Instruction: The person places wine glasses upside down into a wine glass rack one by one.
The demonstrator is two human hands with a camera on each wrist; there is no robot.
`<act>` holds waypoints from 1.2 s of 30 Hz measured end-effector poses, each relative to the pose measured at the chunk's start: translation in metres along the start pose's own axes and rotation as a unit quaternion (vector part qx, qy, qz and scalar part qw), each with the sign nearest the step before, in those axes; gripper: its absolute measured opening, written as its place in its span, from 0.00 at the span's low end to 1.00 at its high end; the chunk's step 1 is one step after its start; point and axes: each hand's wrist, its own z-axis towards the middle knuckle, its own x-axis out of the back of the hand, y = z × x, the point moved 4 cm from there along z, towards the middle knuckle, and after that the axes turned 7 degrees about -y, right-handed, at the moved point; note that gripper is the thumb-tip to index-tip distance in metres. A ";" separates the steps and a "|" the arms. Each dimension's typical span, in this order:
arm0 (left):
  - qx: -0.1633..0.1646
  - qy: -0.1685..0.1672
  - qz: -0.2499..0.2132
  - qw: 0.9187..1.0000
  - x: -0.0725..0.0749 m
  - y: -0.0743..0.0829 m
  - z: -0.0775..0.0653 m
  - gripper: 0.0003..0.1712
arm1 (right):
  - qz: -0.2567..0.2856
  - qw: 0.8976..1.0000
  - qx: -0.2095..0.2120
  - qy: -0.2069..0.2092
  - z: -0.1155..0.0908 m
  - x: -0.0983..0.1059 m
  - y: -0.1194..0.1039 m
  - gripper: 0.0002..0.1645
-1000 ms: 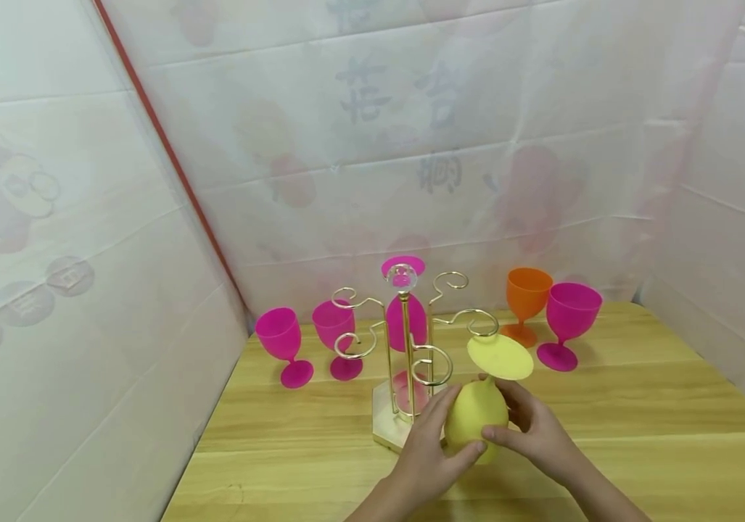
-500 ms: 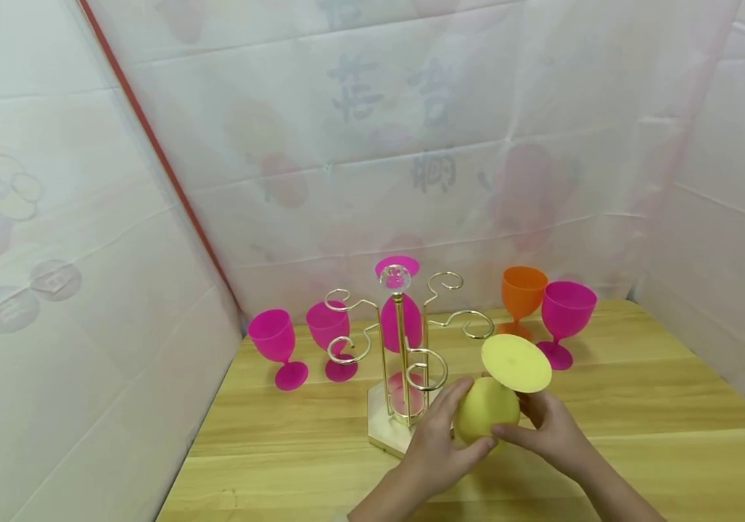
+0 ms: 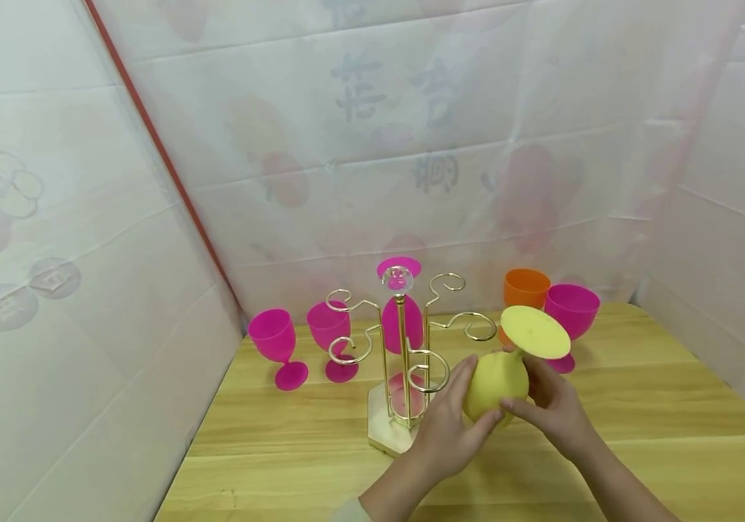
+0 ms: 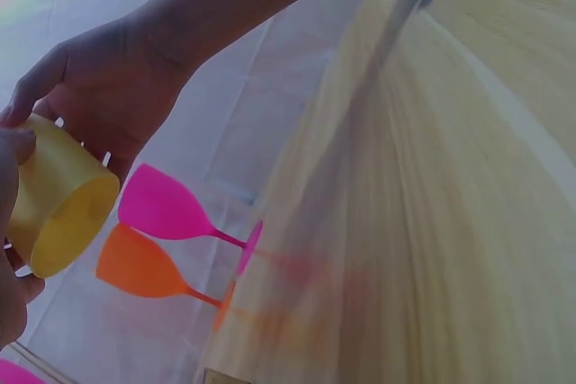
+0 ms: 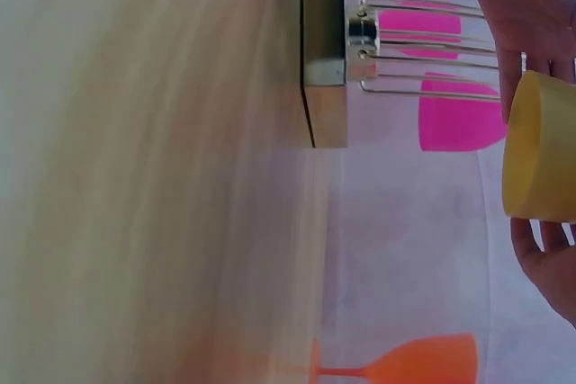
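Note:
Both hands hold a yellow goblet (image 3: 497, 380) upside down in the air, its round foot tilted up and toward the right. My left hand (image 3: 453, 428) grips the bowl from the left, and my right hand (image 3: 555, 409) grips it from the right, thumbs on the near side. The bowl's open rim faces down in the right wrist view, where the yellow goblet (image 5: 549, 150) is cut by the frame edge. Just left of the hands stands a gold wire cup rack (image 3: 403, 362) with a clear ball on top. A magenta goblet (image 3: 405, 326) hangs upside down at its far side.
Two magenta goblets, the outer one (image 3: 274, 337) and the inner one (image 3: 329, 326), stand upright left of the rack. An orange goblet (image 3: 525, 286) and another magenta goblet (image 3: 573, 308) stand at the back right of the wooden table (image 3: 268, 449). White sheeting (image 3: 372, 181) surrounds the table.
Both hands have carried the yellow goblet to the right and slightly upward, away from the rack. Its foot now overlaps the view of the orange and magenta goblets behind.

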 end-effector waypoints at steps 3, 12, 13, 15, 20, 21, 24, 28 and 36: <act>0.004 -0.001 -0.028 1.000 -0.001 0.001 0.007 0.42 | -0.005 0.999 -0.039 0.021 0.005 0.004 0.002 0.39; 0.096 0.026 -0.100 0.990 -0.002 -0.010 0.020 0.42 | -0.041 0.990 -0.123 0.053 0.031 0.008 0.012 0.39; 0.104 0.028 -0.101 0.989 -0.002 -0.012 0.022 0.43 | -0.044 0.990 -0.127 0.053 0.034 0.009 0.014 0.38; 0.119 0.029 -0.104 0.987 -0.003 -0.015 0.024 0.44 | -0.056 0.989 -0.127 0.048 0.040 0.010 0.017 0.38; 0.159 0.026 -0.103 0.982 -0.005 -0.024 0.028 0.45 | -0.115 0.986 -0.116 0.034 0.053 0.012 0.024 0.37; 0.165 0.028 -0.103 0.981 -0.005 -0.026 0.028 0.45 | -0.125 0.985 -0.115 0.031 0.055 0.012 0.025 0.38; 0.169 0.041 -0.104 0.979 -0.005 -0.026 0.029 0.44 | -0.137 0.984 -0.116 0.021 0.061 0.011 0.028 0.38; 0.183 0.070 -0.128 0.972 -0.005 -0.027 0.031 0.45 | -0.147 0.983 -0.111 0.008 0.071 0.010 0.030 0.39; 0.205 0.101 -0.168 0.959 -0.010 -0.030 0.032 0.44 | -0.168 0.980 -0.106 -0.025 0.086 0.009 0.029 0.40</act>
